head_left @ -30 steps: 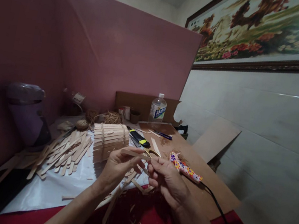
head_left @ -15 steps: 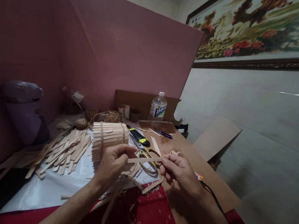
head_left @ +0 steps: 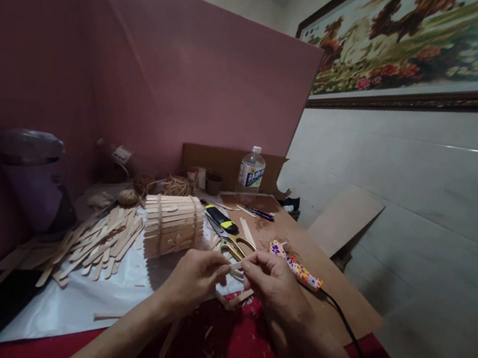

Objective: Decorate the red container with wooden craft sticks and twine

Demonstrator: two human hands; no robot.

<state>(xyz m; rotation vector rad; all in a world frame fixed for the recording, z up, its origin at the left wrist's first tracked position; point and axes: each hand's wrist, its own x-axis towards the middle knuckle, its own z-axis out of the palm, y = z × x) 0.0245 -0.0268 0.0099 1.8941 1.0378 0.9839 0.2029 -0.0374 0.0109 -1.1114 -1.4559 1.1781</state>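
Over the tabletop, just in front of gold-handled scissors, one pale wooden strip is pinched between the fingertips of the left hand and the right hand. To the left, one cylinder of sticks, bound with twine, is set beside loose sticks. At the back are placed one clear bottle, white-capped, its fill hard to tell, and one brown pot, its inside hidden.

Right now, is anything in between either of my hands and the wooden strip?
Nothing visible is: the left hand and the right hand both pinch the wooden strip directly. The gold-handled scissors lie beyond it on the table, not in between.
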